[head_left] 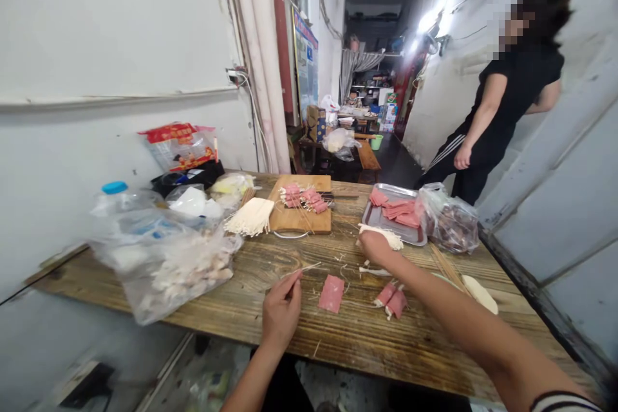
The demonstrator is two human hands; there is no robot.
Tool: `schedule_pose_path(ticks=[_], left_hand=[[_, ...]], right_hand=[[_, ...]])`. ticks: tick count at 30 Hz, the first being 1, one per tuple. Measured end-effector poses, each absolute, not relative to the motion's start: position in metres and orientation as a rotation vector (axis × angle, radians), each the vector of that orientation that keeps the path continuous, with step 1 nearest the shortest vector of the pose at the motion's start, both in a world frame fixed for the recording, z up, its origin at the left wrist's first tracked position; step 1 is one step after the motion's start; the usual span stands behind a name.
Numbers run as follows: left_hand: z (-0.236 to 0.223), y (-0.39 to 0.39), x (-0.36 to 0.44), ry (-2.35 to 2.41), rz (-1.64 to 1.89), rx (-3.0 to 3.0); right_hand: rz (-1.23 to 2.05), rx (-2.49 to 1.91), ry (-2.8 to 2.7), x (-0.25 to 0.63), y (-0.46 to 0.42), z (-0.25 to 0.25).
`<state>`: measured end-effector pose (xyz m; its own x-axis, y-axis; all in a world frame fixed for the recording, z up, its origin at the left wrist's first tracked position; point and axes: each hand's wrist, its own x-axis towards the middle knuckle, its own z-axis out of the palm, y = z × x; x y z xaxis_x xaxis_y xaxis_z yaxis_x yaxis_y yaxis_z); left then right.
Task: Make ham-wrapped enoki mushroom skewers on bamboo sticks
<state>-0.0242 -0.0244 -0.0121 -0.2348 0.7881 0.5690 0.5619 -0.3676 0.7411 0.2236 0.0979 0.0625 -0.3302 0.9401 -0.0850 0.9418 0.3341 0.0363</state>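
Observation:
My left hand is closed in a pinch on a few thin enoki mushroom strands above the table's near middle. Beside it, a flat pink meat slice lies on the wood. My right hand reaches across to a bunch of enoki mushrooms at the metal tray's near edge; its fingers are closed on the bunch, their tips partly hidden. Two meat rolls with enoki inside lie beneath my right forearm. Loose enoki strands are scattered between the hands.
A metal tray holds meat slices; a filled plastic bag leans on it. Skewered rolls rest on a cutting board beside more enoki. Mushroom bags crowd the left. Wooden skewers lie right. A person stands beyond.

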Motion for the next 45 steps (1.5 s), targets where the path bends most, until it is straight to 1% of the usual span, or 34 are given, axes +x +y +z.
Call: schedule_pose_path(ticks=[10,20,27,31,35,39,45], left_hand=[[-0.004,-0.025,-0.017,1.612,1.647,1.785],[-0.004,-0.027,-0.015,1.67,1.608,1.81],[-0.006,-0.027,-0.018,1.679,1.601,1.828],[0.003,-0.029,-0.011,1.582,1.58,1.972],[0.02,-0.012,0.024,1.439,1.395,2.0],[0.028,0.024,0.074,1.537,1.027,1.834],[0.027,0.061,0.12,1.651,0.824,1.843]], right_hand=[[-0.316,1.719,2.796,0.269,0.121,0.053],[-0.138,1.674,2.914,0.26,0.117,0.037],[-0.106,1.618,2.922,0.264,0.115,0.04],[-0.148,1.597,2.926,0.266,0.117,0.041],[-0.173,1.599,2.932,0.266,0.118,0.041],[-0.177,1.606,2.937,0.263,0.116,0.042],[-0.259,1.597,2.954,0.266,0.114,0.039]])
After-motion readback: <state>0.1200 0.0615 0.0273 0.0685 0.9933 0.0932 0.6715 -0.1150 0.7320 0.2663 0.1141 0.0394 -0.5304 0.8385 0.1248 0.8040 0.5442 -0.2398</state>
